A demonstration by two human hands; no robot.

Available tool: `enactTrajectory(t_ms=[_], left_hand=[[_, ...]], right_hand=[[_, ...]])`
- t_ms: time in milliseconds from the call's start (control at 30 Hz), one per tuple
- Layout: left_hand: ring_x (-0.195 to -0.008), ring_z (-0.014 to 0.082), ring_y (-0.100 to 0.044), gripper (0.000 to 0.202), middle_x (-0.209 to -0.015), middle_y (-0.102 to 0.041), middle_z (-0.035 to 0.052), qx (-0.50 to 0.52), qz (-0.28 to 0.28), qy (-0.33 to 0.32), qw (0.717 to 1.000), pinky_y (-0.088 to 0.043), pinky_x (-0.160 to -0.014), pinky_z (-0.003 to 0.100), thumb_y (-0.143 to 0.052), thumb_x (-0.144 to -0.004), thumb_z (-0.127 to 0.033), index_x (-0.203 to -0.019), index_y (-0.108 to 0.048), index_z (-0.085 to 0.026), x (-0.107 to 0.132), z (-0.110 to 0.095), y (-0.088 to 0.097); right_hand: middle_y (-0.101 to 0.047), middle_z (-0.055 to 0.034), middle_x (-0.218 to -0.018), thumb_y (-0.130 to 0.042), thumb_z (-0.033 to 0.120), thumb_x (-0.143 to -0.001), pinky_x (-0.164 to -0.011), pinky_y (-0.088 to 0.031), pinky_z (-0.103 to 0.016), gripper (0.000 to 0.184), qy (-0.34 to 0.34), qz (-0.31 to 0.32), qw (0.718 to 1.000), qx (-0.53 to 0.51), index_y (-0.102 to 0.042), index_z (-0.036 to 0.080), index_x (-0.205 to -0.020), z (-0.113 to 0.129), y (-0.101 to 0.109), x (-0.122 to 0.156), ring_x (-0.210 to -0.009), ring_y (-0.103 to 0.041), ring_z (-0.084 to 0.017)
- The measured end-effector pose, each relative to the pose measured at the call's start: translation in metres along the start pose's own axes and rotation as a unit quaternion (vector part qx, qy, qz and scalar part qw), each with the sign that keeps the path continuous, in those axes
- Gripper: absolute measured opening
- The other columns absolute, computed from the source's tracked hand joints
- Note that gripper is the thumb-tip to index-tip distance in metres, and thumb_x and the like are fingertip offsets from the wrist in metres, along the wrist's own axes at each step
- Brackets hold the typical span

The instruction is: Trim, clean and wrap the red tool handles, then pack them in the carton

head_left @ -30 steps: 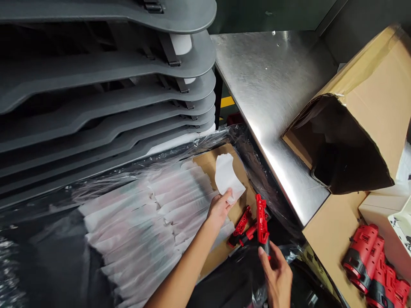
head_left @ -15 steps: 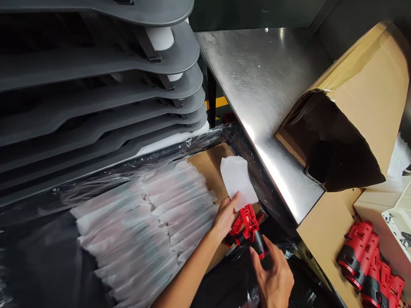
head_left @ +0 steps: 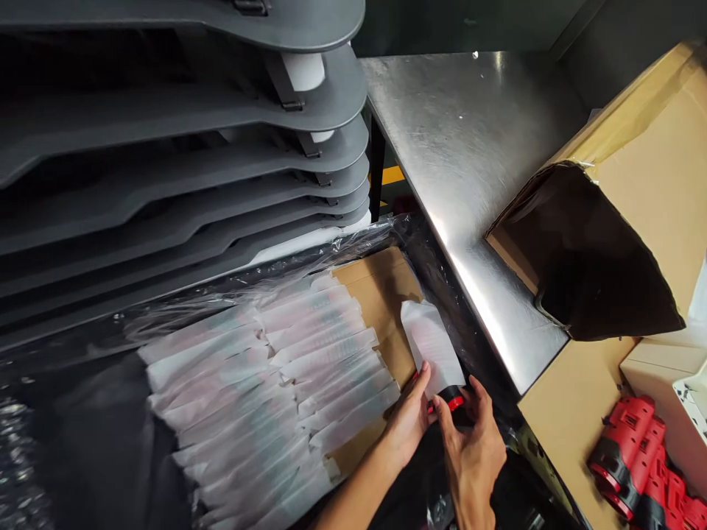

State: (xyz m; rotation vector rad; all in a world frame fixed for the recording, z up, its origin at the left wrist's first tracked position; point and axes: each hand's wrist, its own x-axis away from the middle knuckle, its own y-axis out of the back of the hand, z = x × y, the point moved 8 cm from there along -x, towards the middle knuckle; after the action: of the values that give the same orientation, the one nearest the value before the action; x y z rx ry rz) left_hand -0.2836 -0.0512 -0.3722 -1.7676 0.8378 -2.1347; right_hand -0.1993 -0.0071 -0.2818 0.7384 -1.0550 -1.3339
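A thin white sleeve (head_left: 432, 344) covers most of a red and black power tool housing (head_left: 451, 400), whose lower end sticks out of the opening. My left hand (head_left: 409, 418) is closed on the sleeve's left side, thumb on top. At the protruding end, my right hand (head_left: 473, 445) has its thumb and fingers closed around the housing. Behind my left fingers a bit of red shows, mostly hidden. To the left, rows of sleeved pieces (head_left: 325, 335) lie overlapping on a brown cardboard sheet (head_left: 381, 283).
Stacked grey panels (head_left: 182, 177) rise at upper left. A metal table (head_left: 442, 154) carries an open cardboard box (head_left: 635, 184) lying tilted. More red and black housings (head_left: 630, 449) sit at lower right beside a white bin (head_left: 671, 372). Clear plastic film (head_left: 353, 246) edges the cardboard.
The housing, bare half a second ago beside the flat sleeve, is now mostly inside it. My right hand has moved up towards my left. The view has shifted slightly left.
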Motion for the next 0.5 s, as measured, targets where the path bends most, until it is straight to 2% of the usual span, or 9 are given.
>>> enactTrajectory(t_ms=[133,233,300,433,500], left_hand=[[-0.088,0.0202,-0.072,0.040,-0.098,-0.076,0.0087,0.054,-0.002,0.026,0.998,-0.055,-0.073,0.026,-0.048,-0.096,-0.050,-0.106,-0.068,-0.016,0.003,-0.007,0.003],[-0.084,0.0219,-0.073,0.041,-0.091,-0.077,0.0106,0.089,0.001,0.029,0.996,-0.056,-0.069,0.028,-0.049,-0.096,-0.049,-0.103,-0.068,-0.012,-0.004,-0.019,0.002],[-0.078,0.0220,-0.073,0.043,-0.089,-0.077,0.0119,0.112,0.004,0.033,0.993,-0.057,-0.067,0.029,-0.052,-0.095,-0.049,-0.103,-0.068,-0.010,-0.010,-0.023,-0.001],[-0.070,0.0153,-0.072,0.032,-0.083,-0.076,0.0051,0.172,-0.010,0.034,0.984,-0.058,-0.073,0.027,-0.054,-0.096,-0.041,-0.099,-0.066,-0.012,-0.010,-0.021,-0.005],[-0.072,0.0140,-0.072,0.030,-0.082,-0.076,0.0033,0.199,-0.009,0.047,0.979,-0.058,-0.077,0.028,-0.053,-0.097,-0.039,-0.097,-0.065,-0.012,-0.006,-0.017,-0.007]], right_hand=[[-0.077,-0.0096,-0.093,-0.059,0.076,-0.075,-0.067,-0.054,-0.032,0.075,0.009,0.030,0.999,0.011,-0.064,0.020,-0.125,-0.004,0.002,-0.009,-0.080,-0.074,-0.027],[-0.077,-0.0074,-0.094,-0.062,0.072,-0.074,-0.065,-0.054,-0.031,0.070,0.021,0.078,0.997,0.015,-0.065,0.023,-0.124,0.000,-0.002,-0.008,-0.078,-0.074,-0.026],[-0.077,-0.0075,-0.096,-0.064,0.071,-0.074,-0.066,-0.054,-0.031,0.068,0.026,0.081,0.996,0.006,-0.065,0.024,-0.123,0.004,-0.003,-0.005,-0.080,-0.074,-0.026],[-0.075,-0.0106,-0.107,-0.063,0.066,-0.079,-0.078,-0.056,-0.032,0.067,0.049,0.064,0.994,-0.079,-0.062,0.019,-0.128,0.007,-0.002,-0.003,-0.092,-0.073,-0.026],[-0.074,-0.0105,-0.109,-0.057,0.062,-0.086,-0.072,-0.056,-0.030,0.057,0.044,0.062,0.992,-0.099,-0.065,0.020,-0.123,0.004,0.000,-0.006,-0.095,-0.072,-0.025]])
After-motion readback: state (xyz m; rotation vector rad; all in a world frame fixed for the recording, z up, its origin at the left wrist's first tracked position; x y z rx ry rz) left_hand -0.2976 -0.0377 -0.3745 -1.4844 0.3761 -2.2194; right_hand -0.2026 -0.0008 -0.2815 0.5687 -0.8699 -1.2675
